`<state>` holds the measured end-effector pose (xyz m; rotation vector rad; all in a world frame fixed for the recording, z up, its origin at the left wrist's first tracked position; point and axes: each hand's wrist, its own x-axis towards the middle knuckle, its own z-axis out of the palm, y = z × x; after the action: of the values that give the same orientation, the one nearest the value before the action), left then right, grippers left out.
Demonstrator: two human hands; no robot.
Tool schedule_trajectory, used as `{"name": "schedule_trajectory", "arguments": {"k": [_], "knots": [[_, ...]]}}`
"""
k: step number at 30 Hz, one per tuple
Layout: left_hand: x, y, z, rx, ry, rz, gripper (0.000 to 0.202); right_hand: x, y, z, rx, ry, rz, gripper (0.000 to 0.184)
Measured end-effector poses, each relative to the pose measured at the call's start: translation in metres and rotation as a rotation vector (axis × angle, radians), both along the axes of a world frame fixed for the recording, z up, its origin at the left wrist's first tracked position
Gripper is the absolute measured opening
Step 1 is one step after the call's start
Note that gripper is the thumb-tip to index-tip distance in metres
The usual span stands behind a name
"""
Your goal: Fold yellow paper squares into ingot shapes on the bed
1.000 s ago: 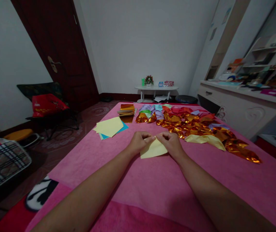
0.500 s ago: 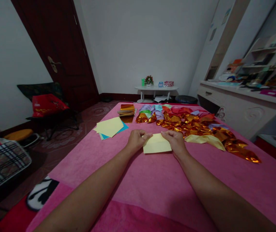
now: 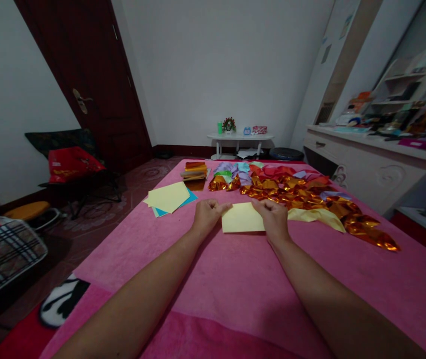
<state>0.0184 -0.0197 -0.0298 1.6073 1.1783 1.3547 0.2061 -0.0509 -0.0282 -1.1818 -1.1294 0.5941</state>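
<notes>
A folded sheet of pale yellow paper (image 3: 241, 218) is stretched between my two hands, just above the pink cloth (image 3: 220, 284). My left hand (image 3: 209, 215) pinches its left edge, thumb on top. At the right edge, my right hand (image 3: 273, 217) grips the paper with thumb and fingers closed on it. The fingers beneath the sheet are hidden. To the left lies a small pile of yellow paper sheets (image 3: 168, 197) with blue paper (image 3: 188, 200) showing from under them. Behind it sits a stack of gold foil sheets (image 3: 195, 174).
Crumpled gold foil pieces (image 3: 291, 192) and coloured folded papers (image 3: 231, 169) spread over the far right of the cloth. A yellow folded strip (image 3: 317, 217) lies right of my hand. Beyond stand a small white table (image 3: 240, 136), a dresser (image 3: 369, 159) and a chair with a red bag (image 3: 72, 164).
My left hand has shifted slightly left, its fingers drawn back along the paper's edge. The yellow paper now looks flatter and smoother. My right hand has barely moved.
</notes>
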Motion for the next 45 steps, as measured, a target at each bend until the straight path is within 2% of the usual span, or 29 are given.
{"name": "schedule_trajectory", "arguments": {"k": [3, 5, 9, 11, 13, 16, 19, 22, 25, 27, 32, 35, 39, 45], "knots": [[0.000, -0.004, 0.004, 0.002, -0.043, 0.003, 0.050, 0.000, -0.004, 0.007, 0.145, -0.157, -0.256, 0.033], [0.005, -0.010, 0.007, -0.022, -0.055, -0.073, 0.048, -0.002, -0.007, 0.010, 0.235, -0.329, -0.297, 0.028], [0.019, -0.022, 0.012, -0.117, -0.227, -0.344, 0.047, -0.013, -0.015, 0.012, 0.390, -0.710, -0.121, 0.019], [0.023, -0.025, 0.013, -0.151, -0.348, -0.433, 0.045, -0.019, -0.018, 0.012, 0.447, -0.851, -0.047, 0.017], [0.023, -0.024, 0.013, -0.165, -0.411, -0.407, 0.041, -0.024, -0.020, 0.012, 0.466, -0.960, -0.001, 0.016], [0.019, -0.018, 0.009, -0.180, -0.426, -0.291, 0.036, -0.029, -0.022, 0.014, 0.452, -1.022, 0.085, 0.014], [0.015, -0.011, 0.006, -0.167, -0.401, -0.221, 0.028, -0.032, -0.025, 0.017, 0.472, -0.945, 0.132, 0.010], [0.013, -0.006, 0.005, -0.143, -0.366, -0.181, 0.018, -0.029, -0.024, 0.020, 0.480, -0.731, -0.018, 0.011], [0.012, -0.003, 0.005, -0.137, -0.336, -0.175, 0.012, -0.022, -0.019, 0.019, 0.405, -0.501, -0.115, 0.018], [0.011, -0.002, 0.005, -0.142, -0.323, -0.183, 0.012, -0.018, -0.013, 0.015, 0.327, -0.358, -0.075, 0.022], [0.011, -0.002, 0.002, -0.152, -0.307, -0.204, 0.016, -0.012, -0.002, 0.002, 0.065, -0.012, 0.183, 0.032], [0.011, -0.002, 0.000, -0.156, -0.302, -0.231, 0.019, -0.012, 0.001, -0.002, 0.041, 0.060, 0.165, 0.032], [0.010, 0.000, -0.002, -0.158, -0.303, -0.251, 0.021, -0.010, 0.000, 0.000, 0.052, 0.048, 0.110, 0.028], [0.007, 0.003, -0.005, -0.183, -0.323, -0.207, 0.023, -0.008, -0.001, 0.001, 0.076, 0.059, 0.200, 0.029]]}}
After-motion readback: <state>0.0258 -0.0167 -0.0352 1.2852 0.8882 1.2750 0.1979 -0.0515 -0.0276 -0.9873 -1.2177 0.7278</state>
